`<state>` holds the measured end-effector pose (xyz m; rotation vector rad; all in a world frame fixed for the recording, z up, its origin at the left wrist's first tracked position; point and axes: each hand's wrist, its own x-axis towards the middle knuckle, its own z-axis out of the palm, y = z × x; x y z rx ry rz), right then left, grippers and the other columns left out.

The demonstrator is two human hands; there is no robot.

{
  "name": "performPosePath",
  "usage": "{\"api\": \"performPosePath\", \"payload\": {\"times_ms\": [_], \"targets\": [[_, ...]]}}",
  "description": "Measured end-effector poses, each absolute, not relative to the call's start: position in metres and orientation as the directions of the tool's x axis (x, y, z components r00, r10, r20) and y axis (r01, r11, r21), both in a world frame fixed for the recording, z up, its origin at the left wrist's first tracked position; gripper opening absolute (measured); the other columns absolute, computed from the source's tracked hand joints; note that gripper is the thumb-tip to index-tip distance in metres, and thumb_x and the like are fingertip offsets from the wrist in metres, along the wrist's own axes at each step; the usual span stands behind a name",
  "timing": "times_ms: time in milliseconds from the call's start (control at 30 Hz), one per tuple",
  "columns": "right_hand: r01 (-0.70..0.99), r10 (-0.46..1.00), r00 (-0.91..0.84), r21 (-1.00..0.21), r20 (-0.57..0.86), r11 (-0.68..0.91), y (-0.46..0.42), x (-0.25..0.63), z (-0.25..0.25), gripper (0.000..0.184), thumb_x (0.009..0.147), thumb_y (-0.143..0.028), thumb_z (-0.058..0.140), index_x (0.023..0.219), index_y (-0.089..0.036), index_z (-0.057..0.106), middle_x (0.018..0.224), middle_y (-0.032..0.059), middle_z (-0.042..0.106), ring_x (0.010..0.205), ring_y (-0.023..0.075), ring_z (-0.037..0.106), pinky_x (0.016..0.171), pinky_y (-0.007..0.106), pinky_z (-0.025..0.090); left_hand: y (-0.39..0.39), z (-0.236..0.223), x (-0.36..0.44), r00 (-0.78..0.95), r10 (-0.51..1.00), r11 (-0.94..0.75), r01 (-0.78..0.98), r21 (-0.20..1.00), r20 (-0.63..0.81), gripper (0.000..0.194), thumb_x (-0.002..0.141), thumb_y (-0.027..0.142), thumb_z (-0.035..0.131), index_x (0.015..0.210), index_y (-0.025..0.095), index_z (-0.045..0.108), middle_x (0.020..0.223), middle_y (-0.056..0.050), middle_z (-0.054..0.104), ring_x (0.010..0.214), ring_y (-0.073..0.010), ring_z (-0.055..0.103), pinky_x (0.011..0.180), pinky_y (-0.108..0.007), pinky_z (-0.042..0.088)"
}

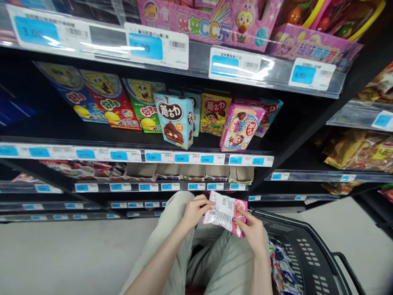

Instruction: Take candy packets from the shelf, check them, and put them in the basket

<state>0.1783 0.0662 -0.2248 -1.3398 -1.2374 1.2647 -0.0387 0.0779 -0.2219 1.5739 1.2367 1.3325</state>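
Note:
A small pink and silver candy packet [223,209] is held up between both hands, above my knees, its printed back with a barcode facing me. My left hand [196,209] pinches the packet's left edge. On the opposite end, my right hand [252,229] grips the pink side with thumb and fingers. Just beyond the packet runs a low shelf with opened cardboard display trays [193,172]. Right of my right hand stands a dark plastic shopping basket [302,237] with several shiny packets [284,268] inside.
Snack boxes line the middle shelf, among them a light blue box [173,123] and a purple box [241,129]. Price labels [158,157] run along the shelf edges. Pink candy displays [202,20] fill the upper shelf. Bagged snacks [362,149] sit on the right shelves.

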Motion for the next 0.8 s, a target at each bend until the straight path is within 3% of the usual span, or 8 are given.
{"api": "performPosePath", "payload": {"times_ms": [233,367,667,800], "targets": [[-0.019,0.993,-0.068,-0.995,-0.095,-0.097,0.067,0.168,-0.22,0.035,0.053,-0.019,0.073,0.087,-0.022,0.068,0.099,0.0074,0.066,0.088,0.0251,0.061,0.075,0.033,0.049,0.077,-0.218,-0.038,-0.066,0.96,-0.25,0.241,0.938,0.273,0.011,0.072,0.021,0.06,0.063,0.016,0.064,0.061,0.0,0.055,0.061,-0.0117,0.051,0.058,-0.022,0.037],[0.025,0.991,-0.076,-0.993,-0.114,-0.113,0.068,0.169,-0.219,0.028,0.056,-0.023,0.072,0.083,-0.021,0.07,0.096,0.008,0.067,0.09,0.0256,0.06,0.076,0.033,0.048,0.077,-0.219,-0.038,-0.084,0.971,-0.202,0.215,0.955,0.224,0.015,0.074,0.023,0.057,0.062,0.015,0.061,0.061,0.001,0.051,0.06,-0.0112,0.048,0.056,-0.021,0.035],[0.013,0.979,-0.152,-0.991,-0.134,-0.134,0.062,0.169,-0.211,0.033,0.056,-0.024,0.072,0.089,-0.023,0.069,0.102,0.0074,0.065,0.09,0.0254,0.06,0.074,0.032,0.049,0.08,-0.221,-0.048,-0.097,0.971,-0.198,0.189,0.962,0.219,0.015,0.074,0.024,0.057,0.062,0.015,0.06,0.062,0.001,0.051,0.062,-0.0114,0.047,0.057,-0.021,0.034],[0.115,0.994,-0.095,-0.992,-0.06,-0.049,0.064,0.166,-0.208,0.025,0.062,-0.026,0.068,0.087,-0.024,0.069,0.097,0.0058,0.067,0.091,0.0237,0.059,0.077,0.032,0.047,0.08,-0.221,-0.048,-0.1,0.977,-0.168,0.163,0.972,0.186,0.014,0.072,0.024,0.057,0.062,0.015,0.062,0.063,0.0,0.053,0.062,-0.0118,0.048,0.056,-0.021,0.034]]}}
